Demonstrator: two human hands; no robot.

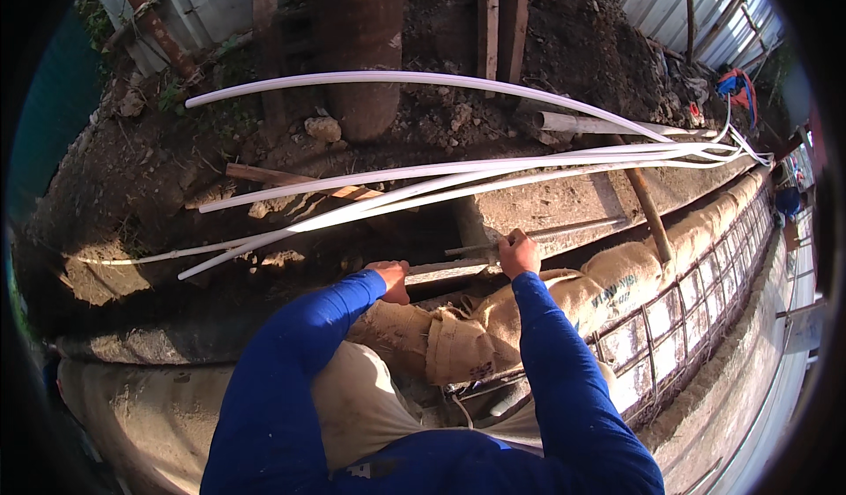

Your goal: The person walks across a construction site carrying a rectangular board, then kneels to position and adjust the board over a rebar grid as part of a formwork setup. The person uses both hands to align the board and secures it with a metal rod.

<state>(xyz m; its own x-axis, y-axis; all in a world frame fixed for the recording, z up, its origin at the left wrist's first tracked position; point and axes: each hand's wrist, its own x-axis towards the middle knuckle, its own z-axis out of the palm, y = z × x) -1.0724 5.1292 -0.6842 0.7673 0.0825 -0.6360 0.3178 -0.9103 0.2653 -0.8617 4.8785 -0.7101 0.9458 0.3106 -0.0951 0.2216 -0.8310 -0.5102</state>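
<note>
My right hand (520, 254) is closed round a thin rod (573, 228), which sticks out on both sides of the fist; whether it is wood or metal I cannot tell. To its left, my left hand (392, 281) is curled at the end of a pale flat strip (448, 270). What its fingers hold, if anything, is hidden. Just below both hands lies a long burlap-wrapped bundle (502, 327), running away to the far right. Beyond them, several white plastic pipes (423, 178) stretch across the dug soil.
A wire-mesh grid (679, 323) runs along the bundle's right side. A wooden stick (649, 213) leans against the burlap. A thick brown post (357, 54) and narrow timbers (487, 19) stand in the soil at the back. Corrugated metal sheets (207, 6) form a fence behind.
</note>
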